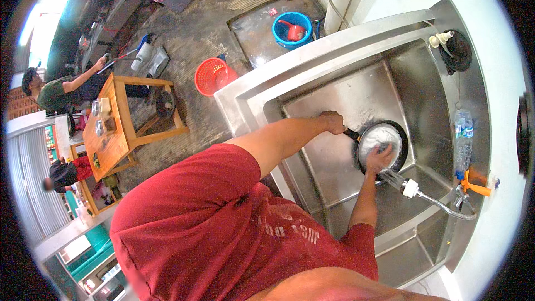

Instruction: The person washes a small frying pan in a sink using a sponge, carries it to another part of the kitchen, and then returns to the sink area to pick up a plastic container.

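Observation:
My left hand (pixel 332 122) grips the black handle of a frying pan (pixel 403 144), which sits tilted over the floor of a stainless steel sink (pixel 334 167). White suds (pixel 378 133) cover the pan's inside. My right hand (pixel 379 159) is in the pan, its fingers slightly blurred and pressed over a small dark scrubber (pixel 382 147), mostly hidden. From the white head of a flexible faucet (pixel 410 188), water sprays at my right wrist and the pan's near rim.
On the sink's ledge are a plastic bottle (pixel 463 133), an orange-handled tap (pixel 476 188) and a dark round item (pixel 459 52). A red basket (pixel 213 77) and blue bucket (pixel 292 42) stand on the floor. Beyond a wooden table (pixel 106 133), two people (pixel 58 94) are visible.

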Demonstrator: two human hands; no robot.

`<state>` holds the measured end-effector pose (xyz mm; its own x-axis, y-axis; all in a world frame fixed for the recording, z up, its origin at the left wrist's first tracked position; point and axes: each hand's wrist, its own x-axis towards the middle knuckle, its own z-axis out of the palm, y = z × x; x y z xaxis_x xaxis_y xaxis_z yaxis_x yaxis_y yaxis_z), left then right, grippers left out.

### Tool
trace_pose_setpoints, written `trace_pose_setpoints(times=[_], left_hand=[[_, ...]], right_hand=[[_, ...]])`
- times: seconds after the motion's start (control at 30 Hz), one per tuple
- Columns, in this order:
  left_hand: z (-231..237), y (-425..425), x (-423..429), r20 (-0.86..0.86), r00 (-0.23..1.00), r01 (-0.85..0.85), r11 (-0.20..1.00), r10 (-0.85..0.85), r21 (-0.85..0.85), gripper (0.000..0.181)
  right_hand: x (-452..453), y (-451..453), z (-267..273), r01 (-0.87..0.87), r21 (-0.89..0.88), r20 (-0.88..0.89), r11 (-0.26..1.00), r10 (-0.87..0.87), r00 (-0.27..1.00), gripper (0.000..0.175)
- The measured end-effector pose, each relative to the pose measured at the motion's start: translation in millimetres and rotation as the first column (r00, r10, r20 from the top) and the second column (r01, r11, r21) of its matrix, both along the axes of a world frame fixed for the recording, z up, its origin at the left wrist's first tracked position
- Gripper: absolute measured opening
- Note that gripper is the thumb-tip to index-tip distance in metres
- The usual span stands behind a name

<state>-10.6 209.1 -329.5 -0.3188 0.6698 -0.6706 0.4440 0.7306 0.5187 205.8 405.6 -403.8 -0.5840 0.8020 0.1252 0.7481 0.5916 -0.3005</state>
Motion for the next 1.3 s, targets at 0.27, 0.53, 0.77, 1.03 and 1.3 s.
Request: trace_pose_setpoints(times=[0.27,0.53,0.77,1.03,1.3], left_hand=[[-27,17,3,-0.077,0.992,0.112,0.981,-0.101,0.156,0.044],[-1,6,-2,-0.109,0.962,0.251,0.968,-0.249,0.0,0.04],[-2,14,0,-0.101,0.935,0.339,0.94,-0.34,-0.028,0.038],[-15,2,-4,-0.179,0.913,0.373,0.928,-0.366,0.002,0.034],[-13,18,1,0.01,0.915,0.398,0.897,-0.404,-0.192,0.046]], right_hand=[[-34,16,-47,-0.001,-0.043,0.022,0.999,0.001,1.0,0.059],[-22,-8,5,0.078,0.127,-0.1,0.989,-0.066,0.993,0.059],[-52,0,-7,0.237,0.008,-0.096,0.971,-0.235,0.967,0.059],[-10,-20,24,0.128,-0.02,-0.149,0.992,-0.129,0.98,0.054],[-76,-11,-6,0.234,-0.016,-0.214,0.972,-0.232,0.949,0.06]])
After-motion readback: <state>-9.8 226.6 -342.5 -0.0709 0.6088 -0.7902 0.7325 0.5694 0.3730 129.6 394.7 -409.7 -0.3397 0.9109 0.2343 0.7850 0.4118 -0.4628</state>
